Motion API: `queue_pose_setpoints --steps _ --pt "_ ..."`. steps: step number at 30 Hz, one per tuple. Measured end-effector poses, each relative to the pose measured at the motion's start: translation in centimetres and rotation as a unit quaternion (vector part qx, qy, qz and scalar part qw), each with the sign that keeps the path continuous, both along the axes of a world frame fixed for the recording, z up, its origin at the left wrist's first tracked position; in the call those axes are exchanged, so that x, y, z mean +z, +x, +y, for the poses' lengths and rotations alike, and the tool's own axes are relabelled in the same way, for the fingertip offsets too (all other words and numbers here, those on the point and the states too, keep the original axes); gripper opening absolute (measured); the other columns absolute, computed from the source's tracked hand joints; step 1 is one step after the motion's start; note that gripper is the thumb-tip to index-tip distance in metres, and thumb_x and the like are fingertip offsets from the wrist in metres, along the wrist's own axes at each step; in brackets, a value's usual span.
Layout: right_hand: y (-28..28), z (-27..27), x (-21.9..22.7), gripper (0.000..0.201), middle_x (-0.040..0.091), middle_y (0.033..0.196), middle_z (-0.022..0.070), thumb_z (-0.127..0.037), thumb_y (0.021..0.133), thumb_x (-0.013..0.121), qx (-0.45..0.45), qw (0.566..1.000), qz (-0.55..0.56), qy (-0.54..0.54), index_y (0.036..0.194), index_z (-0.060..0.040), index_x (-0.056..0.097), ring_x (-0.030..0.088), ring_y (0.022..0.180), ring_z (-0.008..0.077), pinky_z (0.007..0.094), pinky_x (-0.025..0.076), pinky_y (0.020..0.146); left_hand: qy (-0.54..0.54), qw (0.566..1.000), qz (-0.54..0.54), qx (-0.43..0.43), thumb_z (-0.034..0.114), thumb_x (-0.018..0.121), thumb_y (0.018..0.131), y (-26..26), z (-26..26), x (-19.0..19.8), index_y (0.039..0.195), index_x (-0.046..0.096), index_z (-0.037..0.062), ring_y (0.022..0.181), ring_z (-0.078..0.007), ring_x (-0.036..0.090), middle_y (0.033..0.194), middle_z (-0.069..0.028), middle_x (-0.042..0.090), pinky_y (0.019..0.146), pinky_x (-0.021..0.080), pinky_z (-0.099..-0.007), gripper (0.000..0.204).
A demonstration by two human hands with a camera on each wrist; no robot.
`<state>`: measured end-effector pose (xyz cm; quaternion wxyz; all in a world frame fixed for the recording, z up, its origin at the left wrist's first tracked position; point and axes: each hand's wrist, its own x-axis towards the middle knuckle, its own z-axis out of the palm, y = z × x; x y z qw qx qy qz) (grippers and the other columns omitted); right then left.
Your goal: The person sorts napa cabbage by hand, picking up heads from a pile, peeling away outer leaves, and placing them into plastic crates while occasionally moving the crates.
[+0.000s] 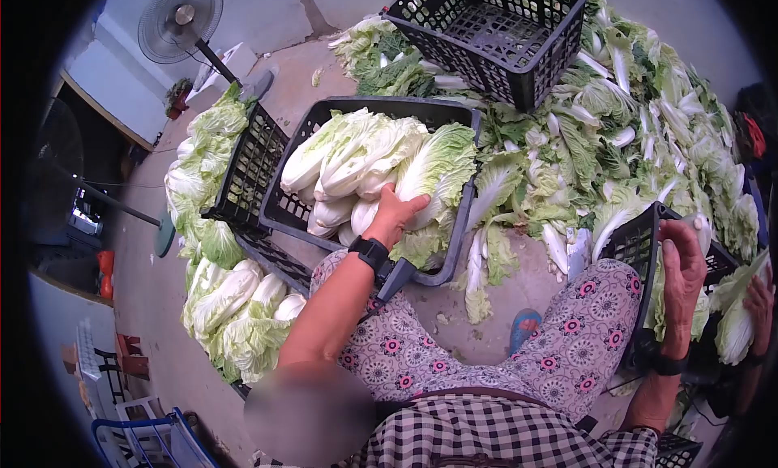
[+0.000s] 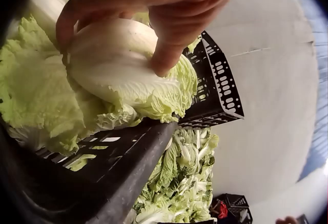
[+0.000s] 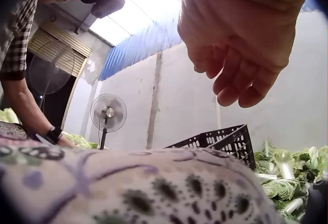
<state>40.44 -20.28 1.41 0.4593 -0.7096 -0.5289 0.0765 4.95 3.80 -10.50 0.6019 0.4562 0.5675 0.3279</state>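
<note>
My left hand (image 1: 395, 217) grips a Chinese cabbage (image 1: 442, 164) at the right side of a black crate (image 1: 466, 265). In the left wrist view, fingers and thumb span the pale stem of this cabbage (image 2: 115, 57). More trimmed cabbages (image 1: 356, 156) lie beside and below it in the crate, bases toward me. My right hand (image 1: 683, 277) is raised over the edge of another black crate (image 1: 648, 225) by my right knee. Its fingers hang loosely curled in the right wrist view, and the hand (image 3: 241, 44) holds nothing.
Cut-off cabbage leaves (image 1: 559, 168) pile up behind and to the right, with a black crate (image 1: 527, 67) on them. More cabbages (image 1: 235, 306) stand at the left. A fan (image 1: 182, 18) is at the back. At the far right, another hand (image 1: 759, 302) is by a cabbage (image 1: 736, 330).
</note>
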Motion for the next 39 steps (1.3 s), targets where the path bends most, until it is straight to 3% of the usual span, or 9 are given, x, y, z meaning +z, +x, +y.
queue_pose_setpoints --steps 3,8,12,17,22,27,31,32,39 --pt "-2.3 0.6 1.2 0.029 0.062 0.107 0.0117 -0.014 0.086 0.058 0.043 0.993 0.008 -0.108 0.111 0.0002 0.059 0.058 0.099 0.0203 0.0309 0.044 0.086 0.0 0.997 0.075 -0.031 0.012 0.079 0.067 0.6 -0.8 1.7 0.119 0.032 -0.0028 0.099 -0.0244 0.055 0.112 -0.0182 0.052 0.08 0.05 -0.0347 0.071" --pt "-2.3 1.1 1.2 0.033 0.062 0.107 0.0114 -0.016 0.085 0.057 0.121 0.973 -0.009 -0.195 0.114 -0.0016 0.058 0.057 0.098 0.02 0.0315 0.046 0.083 0.225 0.952 0.165 -0.123 0.025 0.084 0.058 -1.3 3.3 -8.4 0.12 0.034 -0.0016 0.102 -0.0262 0.054 0.113 -0.0179 0.053 0.089 0.044 -0.0335 0.085" --pt "-3.2 1.2 1.4 0.033 0.063 0.106 0.0125 -0.017 0.084 0.058 0.124 0.969 0.006 -0.213 0.114 -0.0027 0.058 0.058 0.097 0.0208 0.0321 0.046 0.083 0.194 0.937 0.277 -0.093 0.032 0.082 0.058 -0.7 3.4 -5.6 0.123 0.035 -0.0021 0.096 -0.027 0.058 0.106 -0.0163 0.057 0.079 0.049 -0.0328 0.087" --pt "-2.8 1.5 1.3 0.034 0.064 0.104 0.0137 -0.019 0.083 0.059 0.144 0.968 -0.018 -0.203 0.114 -0.004 0.058 0.06 0.096 0.022 0.0327 0.046 0.083 0.06 0.998 0.025 -0.019 0.038 0.067 0.074 -1.0 1.8 4.5 0.124 0.038 0.0036 0.07 -0.0197 0.063 0.099 -0.0115 0.06 0.045 0.049 -0.0302 0.068" --pt "-3.6 2.3 1.3 0.045 0.058 0.116 0.0148 -0.017 0.08 0.064 0.113 0.98 -0.039 -0.161 0.121 -0.0044 0.052 0.056 0.105 0.0239 0.0352 0.046 0.085 -0.033 0.931 -0.357 -0.073 0.067 0.036 0.083 -3.2 1.2 6.1 0.123 0.047 0.0071 0.067 -0.0261 0.064 0.094 -0.0138 0.063 0.044 0.05 -0.0333 0.072" --pt "-6.7 3.7 2.9 0.075 0.038 0.138 0.0141 -0.013 0.07 0.074 0.209 0.962 -0.175 0.026 0.135 -0.0092 0.037 0.043 0.121 0.0269 0.041 0.037 0.099 -0.078 0.9 -0.383 -0.191 0.063 0.036 0.086 -0.7 -1.2 5.7 0.127 0.042 0.0055 0.07 -0.0259 0.065 0.098 -0.0149 0.063 0.047 0.055 -0.0373 0.071" --pt "-9.3 6.5 1.5 0.089 0.03 0.143 0.0125 -0.012 0.061 0.077 0.252 0.875 -0.405 0.081 0.137 -0.0134 0.033 0.032 0.129 0.0295 0.0441 0.027 0.106 -0.178 0.882 -0.328 -0.287 0.055 0.038 0.09 2.1 -3.1 4.3 0.129 0.039 0.0024 0.073 -0.0209 0.066 0.101 -0.0141 0.063 0.045 0.055 -0.0379 0.066" --pt "-9.6 6.9 1.0 0.089 0.03 0.142 0.0124 -0.012 0.06 0.077 0.259 0.861 -0.434 0.061 0.137 -0.0141 0.033 0.031 0.13 0.03 0.0449 0.026 0.106 -0.182 0.877 -0.303 -0.326 0.051 0.042 0.091 2.0 -2.8 3.2 0.134 0.034 0.0052 0.104 -0.0213 0.059 0.123 -0.0146 0.054 0.081 0.054 -0.0336 0.064" --pt "-9.9 9.2 -1.9 0.078 0.045 0.131 0.0133 -0.01 0.064 0.071 0.301 0.886 -0.336 0.107 0.134 -0.0147 0.039 0.044 0.119 0.0312 0.0433 0.034 0.097 -0.102 0.869 -0.272 -0.401 0.062 0.024 0.089 1.5 -4.0 5.2 0.134 0.035 -0.001 0.119 -0.0191 0.045 0.129 -0.0146 0.048 0.1 0.036 -0.0306 0.078"
